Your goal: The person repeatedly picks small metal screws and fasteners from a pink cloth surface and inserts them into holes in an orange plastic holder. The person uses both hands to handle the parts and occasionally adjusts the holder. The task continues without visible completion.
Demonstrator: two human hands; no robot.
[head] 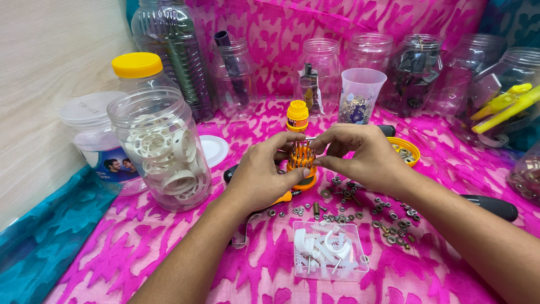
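Your left hand steadies the orange bit holder; your right hand pinches a bit at its top. Lift it straight upward.

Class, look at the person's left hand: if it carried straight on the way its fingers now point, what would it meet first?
The left hand points up and right, already touching the orange bit holder. Beyond that it would probably meet the right hand, though depth is unclear.
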